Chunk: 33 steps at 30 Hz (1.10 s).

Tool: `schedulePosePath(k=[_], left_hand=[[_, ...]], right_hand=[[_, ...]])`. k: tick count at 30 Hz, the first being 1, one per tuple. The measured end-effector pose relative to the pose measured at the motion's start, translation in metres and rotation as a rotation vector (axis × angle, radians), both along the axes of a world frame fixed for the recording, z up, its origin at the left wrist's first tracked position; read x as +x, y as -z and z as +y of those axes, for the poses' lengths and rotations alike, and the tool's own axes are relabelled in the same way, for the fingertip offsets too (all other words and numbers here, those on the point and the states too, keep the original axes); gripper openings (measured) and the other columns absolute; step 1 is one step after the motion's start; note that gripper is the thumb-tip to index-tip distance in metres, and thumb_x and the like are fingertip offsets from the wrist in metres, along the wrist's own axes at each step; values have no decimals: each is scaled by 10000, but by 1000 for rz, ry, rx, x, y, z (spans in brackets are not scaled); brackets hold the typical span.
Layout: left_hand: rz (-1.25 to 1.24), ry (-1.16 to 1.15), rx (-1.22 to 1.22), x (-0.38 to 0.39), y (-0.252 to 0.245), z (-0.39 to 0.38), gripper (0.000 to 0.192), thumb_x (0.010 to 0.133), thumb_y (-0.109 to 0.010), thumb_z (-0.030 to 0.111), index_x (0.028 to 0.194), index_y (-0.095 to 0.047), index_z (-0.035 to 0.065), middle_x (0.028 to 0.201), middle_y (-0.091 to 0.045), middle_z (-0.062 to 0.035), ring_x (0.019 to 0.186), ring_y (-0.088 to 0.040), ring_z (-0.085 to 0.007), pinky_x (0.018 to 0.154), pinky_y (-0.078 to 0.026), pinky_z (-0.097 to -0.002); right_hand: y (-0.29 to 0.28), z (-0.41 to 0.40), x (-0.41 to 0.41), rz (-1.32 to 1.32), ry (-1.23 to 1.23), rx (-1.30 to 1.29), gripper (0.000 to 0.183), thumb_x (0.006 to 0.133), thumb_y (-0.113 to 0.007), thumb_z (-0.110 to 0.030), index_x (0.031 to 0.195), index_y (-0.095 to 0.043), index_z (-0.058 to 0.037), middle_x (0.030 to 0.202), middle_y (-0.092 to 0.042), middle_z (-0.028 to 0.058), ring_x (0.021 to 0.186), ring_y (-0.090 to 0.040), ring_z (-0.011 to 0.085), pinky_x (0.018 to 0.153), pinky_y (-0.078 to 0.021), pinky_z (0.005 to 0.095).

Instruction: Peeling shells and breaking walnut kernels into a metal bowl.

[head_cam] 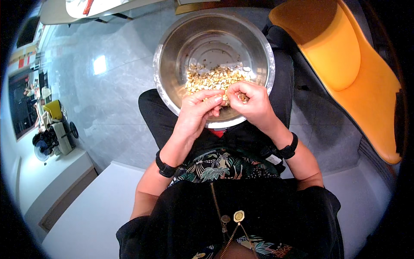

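A large stainless-steel basin (213, 19) rests on my lap, tilted slightly so its inside faces me. Many small yellowish-white pieces (210, 79) lie heaped in the half nearer to me, mixed with darker brown bits; whether they are kernels, shells or dried slices I cannot tell. My left hand (199, 108) is over the near rim, its thumb and forefinger pinched together. Opposite it, my right hand (252, 98) has thumb and forefinger curled into a pinch. The fingertips meet over the heap around a small pale piece, which they mostly hide.
An orange-yellow padded chair (368, 84) stands close on the right. Grey glossy floor tiles (119, 84) stretch to the left. A white-topped table (113, 6) is at the far left, and a small fan (43, 150) sits on a white ledge (64, 171).
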State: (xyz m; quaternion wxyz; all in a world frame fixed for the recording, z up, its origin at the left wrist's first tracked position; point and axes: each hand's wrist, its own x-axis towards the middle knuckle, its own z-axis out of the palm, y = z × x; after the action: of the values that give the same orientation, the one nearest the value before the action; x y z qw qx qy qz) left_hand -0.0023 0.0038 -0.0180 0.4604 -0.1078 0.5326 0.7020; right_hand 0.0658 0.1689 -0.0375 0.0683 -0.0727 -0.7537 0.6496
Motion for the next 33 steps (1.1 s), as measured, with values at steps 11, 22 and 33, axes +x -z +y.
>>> schedulePosePath(k=[11,22,33], left_hand=[[98,2,-83,2,1,-1,201,828,-635,84,985,-628,-41,801,-624,-73,631,-543,-105,561,-458,-211],[44,-8,-48,4,-4,-2,249,851,-611,113,1050,-617,-37,794,-616,-62,639,-540,-87,585,-468,-192],[409,81,-17,5,-1,-1,302,863,-587,128,1104,-589,-53,906,-583,-61,719,-512,-106,598,-419,-210]], right_hand=[[-2,-3,0,1,-25,29,60,779,-603,-62,787,-604,-2,743,-614,118,683,-606,211,632,-467,309],[2,-7,3,-152,12,-290,60,775,-615,-53,774,-600,5,747,-619,99,705,-595,138,646,-464,260],[-12,-10,1,31,65,27,39,742,-604,-16,763,-580,6,716,-601,82,676,-592,170,658,-475,272]])
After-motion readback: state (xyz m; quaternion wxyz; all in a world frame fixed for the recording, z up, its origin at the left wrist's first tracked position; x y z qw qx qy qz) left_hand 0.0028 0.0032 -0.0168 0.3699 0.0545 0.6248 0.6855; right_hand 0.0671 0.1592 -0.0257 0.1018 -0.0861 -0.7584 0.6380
